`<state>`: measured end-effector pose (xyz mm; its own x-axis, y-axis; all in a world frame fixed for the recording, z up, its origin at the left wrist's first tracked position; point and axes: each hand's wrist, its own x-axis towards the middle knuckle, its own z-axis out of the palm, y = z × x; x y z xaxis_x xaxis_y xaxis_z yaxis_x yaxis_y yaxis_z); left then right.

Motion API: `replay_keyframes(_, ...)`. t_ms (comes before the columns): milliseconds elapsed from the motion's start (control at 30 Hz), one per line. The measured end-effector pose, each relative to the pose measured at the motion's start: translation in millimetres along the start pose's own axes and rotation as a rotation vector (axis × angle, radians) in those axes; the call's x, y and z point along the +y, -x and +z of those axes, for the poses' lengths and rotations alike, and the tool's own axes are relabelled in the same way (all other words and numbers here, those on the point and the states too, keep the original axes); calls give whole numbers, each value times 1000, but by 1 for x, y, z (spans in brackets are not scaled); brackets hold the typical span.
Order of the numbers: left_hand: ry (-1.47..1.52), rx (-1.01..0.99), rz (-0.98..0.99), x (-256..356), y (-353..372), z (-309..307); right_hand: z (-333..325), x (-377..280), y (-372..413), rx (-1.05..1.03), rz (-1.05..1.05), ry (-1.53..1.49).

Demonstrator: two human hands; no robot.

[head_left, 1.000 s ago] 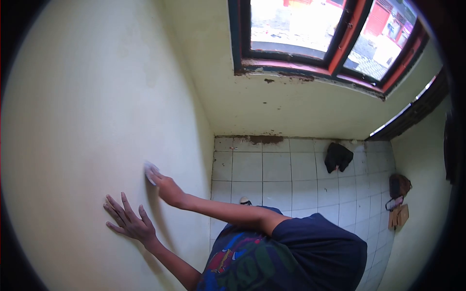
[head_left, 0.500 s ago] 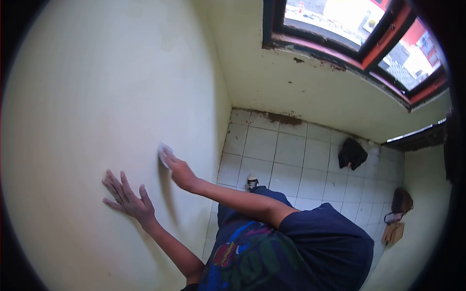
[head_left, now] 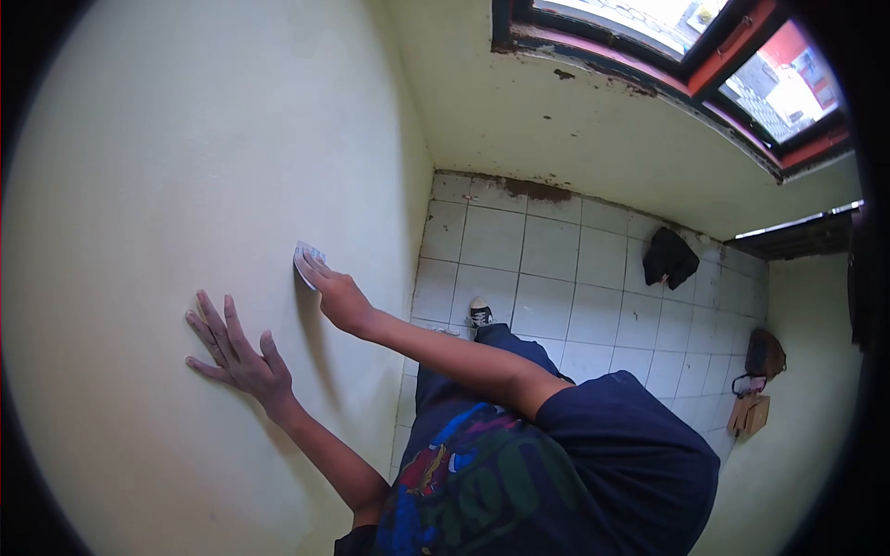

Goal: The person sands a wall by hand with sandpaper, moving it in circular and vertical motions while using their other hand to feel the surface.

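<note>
A pale wall [head_left: 185, 176] fills the left side of the head view. My left hand [head_left: 241, 361] rests flat against it with its fingers spread, holding nothing. Farther up and to the right, my right hand [head_left: 345, 301] presses a sheet of sandpaper [head_left: 311, 251] to the same wall. Small printed marks show on the pale back of the sheet. My right fingers lie over the sandpaper and cover part of it, and a shadow falls on the wall below.
White floor tiles [head_left: 547, 301] spread beneath me, with my shoe [head_left: 479, 313] on them. A black cloth bundle [head_left: 669, 258] lies near the window wall. A brown bag [head_left: 766, 354] and a cardboard box [head_left: 749, 414] stand at the right wall. Above is a worn window frame [head_left: 691, 88].
My right hand has shifted slightly up and left along the wall with the sandpaper, whose printed back now shows more sharply. The whole view has tilted a little; my left hand stays flat.
</note>
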<state>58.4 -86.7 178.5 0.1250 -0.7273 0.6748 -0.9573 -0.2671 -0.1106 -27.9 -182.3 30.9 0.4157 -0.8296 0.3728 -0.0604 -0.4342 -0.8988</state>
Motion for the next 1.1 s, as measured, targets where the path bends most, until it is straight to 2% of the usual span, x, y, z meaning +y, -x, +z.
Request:
replay_keyframes(100,68,39,21,0,-1,1,-10,-59,-24,-33,50,-104)
replay_keyframes(200,146,66,26,0,-2,-1,-13,-109,-35,152,-337,-73)
replay_keyframes(300,128,10,68,-3,-2,-4,2,-75,-18,158,-458,75)
replay_keyframes(333,126,13,63,-3,-2,-7,8,-56,-7,144,-340,66)
replay_keyframes(367,127,-22,77,-3,-3,-10,18,-32,3,93,-92,-18)
replay_keyframes(400,129,-56,91,-4,-2,-12,19,-15,11,99,28,-25)
replay_keyframes(500,168,-25,105,-8,-2,-11,15,-21,12,59,47,5)
replay_keyframes(567,163,12,118,-7,-1,-8,7,-75,4,155,-105,-90)
replay_keyframes(667,212,29,117,-7,-1,-8,-2,-130,-13,124,-153,-212)
replay_keyframes(700,389,52,71,-8,2,-8,-2,-139,-17,137,-266,-190)
replay_keyframes(733,381,54,59,-10,3,-10,0,-145,-22,153,-386,-171)
replay_keyframes(800,347,19,114,-15,3,-11,16,-120,-16,164,-431,-195)
replay_keyframes(867,244,-29,127,-15,3,-11,29,-87,2,195,-286,-18)
replay_keyframes(933,101,-91,131,-8,0,-14,44,-44,22,251,-33,-48)
replay_keyframes(967,115,-91,126,-8,0,-14,44,-43,22,250,-35,-46)
replay_keyframes(1033,129,-88,122,-9,1,-14,38,-49,17,250,133,-40)
replay_keyframes(1067,143,-91,117,-9,2,-13,36,-52,13,255,136,-36)
replay_keyframes(1100,150,-97,121,-9,2,-12,27,-77,4,237,47,-120)
